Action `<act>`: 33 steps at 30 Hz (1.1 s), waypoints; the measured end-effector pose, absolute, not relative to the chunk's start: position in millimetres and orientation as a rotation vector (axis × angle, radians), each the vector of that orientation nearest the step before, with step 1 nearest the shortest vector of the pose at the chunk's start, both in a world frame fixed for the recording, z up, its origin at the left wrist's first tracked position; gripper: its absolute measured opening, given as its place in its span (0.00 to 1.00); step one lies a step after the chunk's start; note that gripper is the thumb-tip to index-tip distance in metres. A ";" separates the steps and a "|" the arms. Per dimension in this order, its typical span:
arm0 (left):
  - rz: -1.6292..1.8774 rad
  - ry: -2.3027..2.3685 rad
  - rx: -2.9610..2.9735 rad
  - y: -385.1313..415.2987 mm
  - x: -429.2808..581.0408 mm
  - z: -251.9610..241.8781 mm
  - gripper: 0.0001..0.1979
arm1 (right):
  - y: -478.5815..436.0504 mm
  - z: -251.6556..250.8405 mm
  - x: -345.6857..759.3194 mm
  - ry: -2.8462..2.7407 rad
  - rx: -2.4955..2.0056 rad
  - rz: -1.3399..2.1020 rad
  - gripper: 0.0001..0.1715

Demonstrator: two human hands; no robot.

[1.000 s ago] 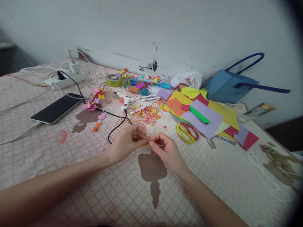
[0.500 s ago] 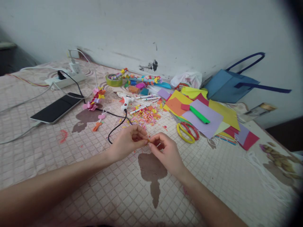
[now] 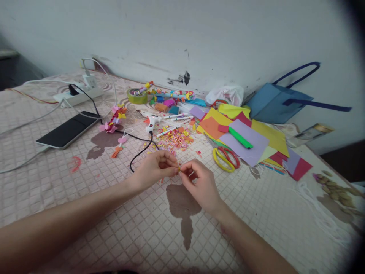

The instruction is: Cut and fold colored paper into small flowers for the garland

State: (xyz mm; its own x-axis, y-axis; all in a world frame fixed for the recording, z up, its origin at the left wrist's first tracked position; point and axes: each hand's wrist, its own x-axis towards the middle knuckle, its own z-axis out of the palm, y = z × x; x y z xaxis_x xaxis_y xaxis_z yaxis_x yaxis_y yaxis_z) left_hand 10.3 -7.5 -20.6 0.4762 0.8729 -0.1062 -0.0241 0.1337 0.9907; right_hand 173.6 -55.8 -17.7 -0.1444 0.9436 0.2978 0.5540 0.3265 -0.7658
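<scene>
Illumination is moderate, diffuse and slightly dull, with soft, weak shadows. The wall [image 3: 159, 34] beyond the grip reads as flat grey, darkening toward the far left. The left forearm [image 3: 71, 217], nearer than the grip, dims toward its lower edge. The small yellow piece [image 3: 179, 169] at the grip is too small to resolve. Far right of the grip, the white string [image 3: 319, 211] blurs, and a black curved vignette obscures the frame edge.

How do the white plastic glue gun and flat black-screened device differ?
The white plastic glue gun is smaller and pistol-shaped; the flat black-screened device is rectangular. The gun has a black cord, the device a pale cable. Both lie on the patterned tablecloth.
</scene>
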 end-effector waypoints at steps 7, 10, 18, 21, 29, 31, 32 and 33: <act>0.784 0.851 1.250 -7.7 10.3 -18.7 0.13 | -55.9 -16.6 173.6 -1.776 -1.335 0.693 0.06; 0.783 0.853 1.248 -7.9 10.3 -17.9 0.13 | -55.2 -17.0 174.3 -1.763 -1.336 0.716 0.06; 0.793 0.892 1.241 -8.9 11.0 -17.0 0.12 | -55.3 -18.1 174.6 -1.784 -1.329 0.681 0.07; 0.781 0.890 1.216 -8.7 10.9 -16.4 0.12 | -54.6 -19.3 175.3 -1.786 -1.340 0.679 0.06; 0.848 0.891 1.309 -11.0 10.5 -16.9 0.11 | -56.9 -17.0 173.7 -1.805 -1.317 0.580 0.05; 0.881 0.887 1.357 -12.3 10.9 -17.7 0.11 | -57.9 -17.7 173.0 -1.854 -1.301 0.556 0.06; 0.890 0.887 1.378 -12.9 11.1 -18.0 0.11 | -58.2 -18.4 172.8 -1.872 -1.300 0.545 0.06; 0.895 0.888 1.396 -13.4 11.3 -18.2 0.11 | -58.4 -19.1 172.7 -1.884 -1.302 0.533 0.06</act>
State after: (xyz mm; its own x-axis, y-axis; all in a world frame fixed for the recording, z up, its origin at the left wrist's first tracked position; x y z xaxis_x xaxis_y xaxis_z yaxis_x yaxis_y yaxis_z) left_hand 11.3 -13.4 -18.2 0.4137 0.9104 0.0112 0.0046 -0.0144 0.9999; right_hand 172.7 -58.4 -19.1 -0.1814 0.9170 0.3552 0.5951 0.3899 -0.7027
